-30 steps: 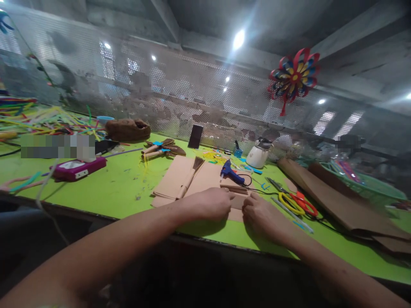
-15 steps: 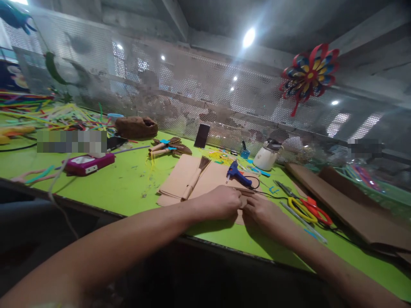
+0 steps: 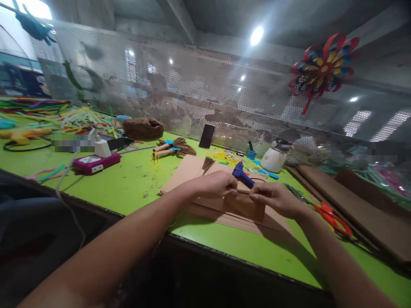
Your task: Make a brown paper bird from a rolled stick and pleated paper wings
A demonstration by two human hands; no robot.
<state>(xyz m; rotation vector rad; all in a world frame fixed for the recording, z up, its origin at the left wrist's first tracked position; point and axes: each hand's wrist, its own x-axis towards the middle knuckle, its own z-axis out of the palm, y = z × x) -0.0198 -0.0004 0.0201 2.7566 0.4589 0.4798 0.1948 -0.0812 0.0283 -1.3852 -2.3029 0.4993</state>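
A small piece of brown paper [image 3: 244,206] is pinched along its upper edge between my two hands, tilted above larger brown paper sheets [image 3: 205,212] on the green table. My left hand [image 3: 220,185] is closed on its left end. At the right end, my right hand [image 3: 272,197] grips it with thumb and fingers. Just behind the hands lies a blue glue gun [image 3: 241,174]. A dark-bristled bundle [image 3: 208,164] rests on the sheets, its lower part hidden by my left hand. Red-handled scissors [image 3: 332,218] lie to the right of my right hand.
A purple power strip [image 3: 96,164] with a white plug stands at the left, its cord hanging over the table edge. Behind are a phone [image 3: 206,136], a white jug [image 3: 275,156] and finished-looking brown bundles [image 3: 175,147]. Folded brown paper [image 3: 353,209] lies at the right.
Both hands have lifted and spread apart, raising the small brown paper so its face shows. The view has shifted slightly, and my right arm now covers the yellow scissor handle.
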